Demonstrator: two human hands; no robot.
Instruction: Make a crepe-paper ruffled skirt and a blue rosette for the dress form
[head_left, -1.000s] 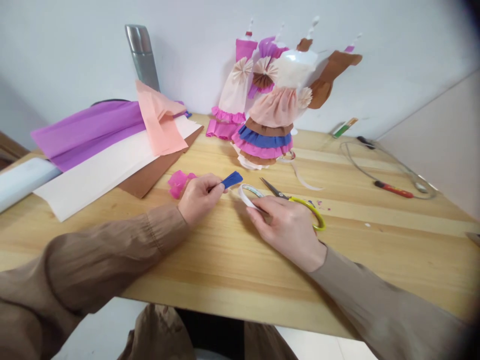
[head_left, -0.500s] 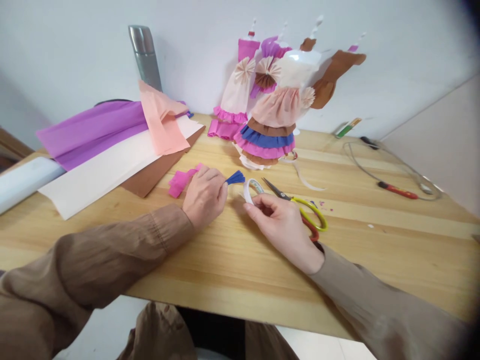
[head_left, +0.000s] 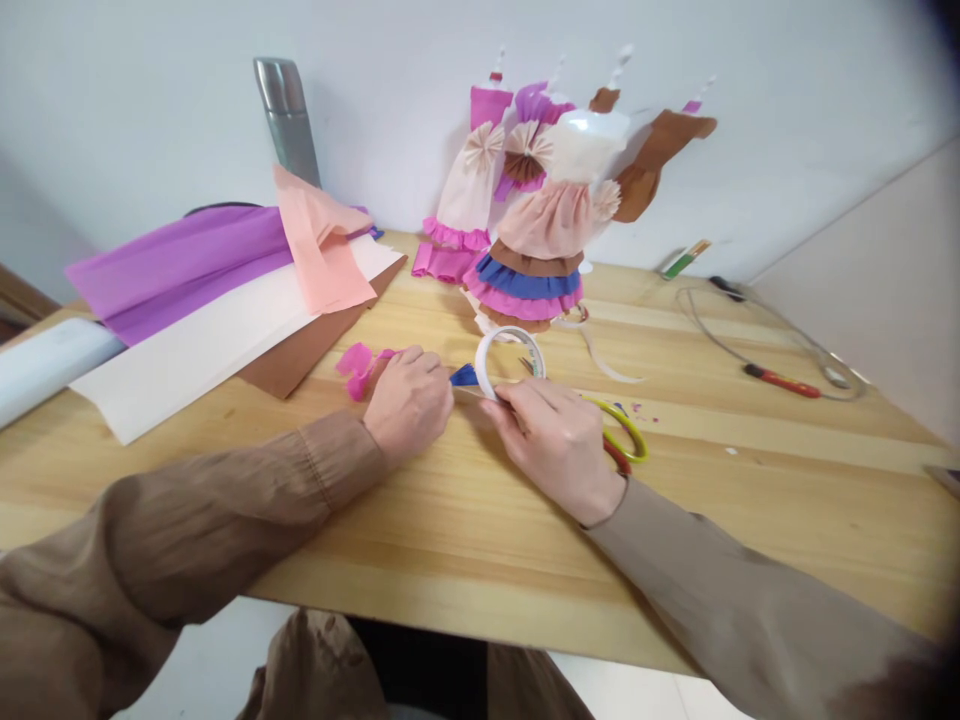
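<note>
My left hand [head_left: 411,405] is closed just above the table, pinching gathered paper. A pleated blue paper end [head_left: 464,376] pokes out on its right side, and a crumpled pink paper strip [head_left: 358,368] comes out on its left. The gathered middle is hidden by my fingers. My right hand [head_left: 559,445] grips a white roll of tape [head_left: 489,362] between thumb and fingers, its ring raised upright. A thin strip seems to run from the roll towards my left hand. Scissors with yellow and red handles [head_left: 634,432] lie partly hidden behind my right hand.
Several paper dresses [head_left: 541,215] stand against the wall. Purple, white, peach and brown paper sheets [head_left: 217,330] lie at left, near a grey flask [head_left: 289,120]. A red-handled tool [head_left: 784,383] with a cable and a green item [head_left: 684,260] lie at right.
My right hand has tipped the tape roll upright so its ring faces me, near the blue paper. The pink strip beside my left hand has twisted. The view has shifted slightly.
</note>
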